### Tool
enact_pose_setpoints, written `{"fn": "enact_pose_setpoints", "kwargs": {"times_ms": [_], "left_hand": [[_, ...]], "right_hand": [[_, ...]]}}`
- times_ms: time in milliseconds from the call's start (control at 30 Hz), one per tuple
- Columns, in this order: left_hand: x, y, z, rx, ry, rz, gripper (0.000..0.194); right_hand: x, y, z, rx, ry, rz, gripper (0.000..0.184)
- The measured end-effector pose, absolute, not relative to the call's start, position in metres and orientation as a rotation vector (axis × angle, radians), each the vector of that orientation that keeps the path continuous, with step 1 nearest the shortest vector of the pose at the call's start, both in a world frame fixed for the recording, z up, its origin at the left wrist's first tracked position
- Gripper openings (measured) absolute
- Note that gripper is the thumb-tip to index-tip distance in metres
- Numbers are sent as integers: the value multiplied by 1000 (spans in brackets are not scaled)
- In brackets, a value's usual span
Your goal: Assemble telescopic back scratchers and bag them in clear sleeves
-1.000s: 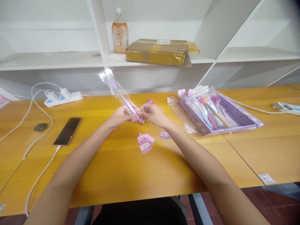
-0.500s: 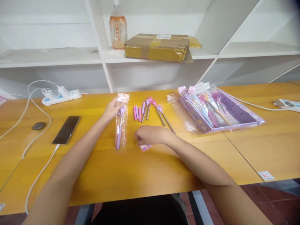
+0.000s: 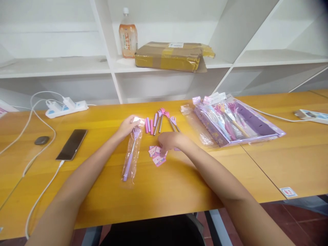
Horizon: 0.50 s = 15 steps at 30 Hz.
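White shelving [image 3: 77, 65] is set behind the worktop [image 3: 110, 201]. By the left grip [image 3: 126, 126], a clear bag's [image 3: 139, 121] top is pinched, a purple hand-ended stick [image 3: 128, 164] being enclosed below. Under the right grip [image 3: 168, 141], fingers curled, small cards [image 3: 156, 160] are touched; whether one is held cannot be told. One stick seems bagged; beyond the right grip, four bare sticks [image 3: 160, 123] and four loose tubes [image 3: 151, 127] are left unbagged.

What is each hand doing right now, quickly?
Left hand: closed, holding the top end of the clear bag with the purple stick inside.
Right hand: down at the small cards; its grip cannot be told.
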State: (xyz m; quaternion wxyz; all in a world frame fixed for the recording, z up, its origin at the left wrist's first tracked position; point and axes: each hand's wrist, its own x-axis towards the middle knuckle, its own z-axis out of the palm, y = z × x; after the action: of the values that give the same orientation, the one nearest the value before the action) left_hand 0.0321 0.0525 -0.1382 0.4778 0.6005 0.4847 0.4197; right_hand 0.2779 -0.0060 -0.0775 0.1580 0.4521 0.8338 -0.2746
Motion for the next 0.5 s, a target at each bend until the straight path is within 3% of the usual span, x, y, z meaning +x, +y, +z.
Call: {"fn": "enact_pose_setpoints", "kwargs": {"times_ms": [133,333,500], "left_hand": [[38,47,-145,1438,1090,1037,42],[49,43,-158,1409,1110,1048,49],[55,40,-165,1450,1147,1058,46]], "right_hand": [[291,-6,-65,1152,2429,-766,35],[288,-8,-54,1224,2981,-852,29],[268,-6,-71,1374,3143,-480,11]]}}
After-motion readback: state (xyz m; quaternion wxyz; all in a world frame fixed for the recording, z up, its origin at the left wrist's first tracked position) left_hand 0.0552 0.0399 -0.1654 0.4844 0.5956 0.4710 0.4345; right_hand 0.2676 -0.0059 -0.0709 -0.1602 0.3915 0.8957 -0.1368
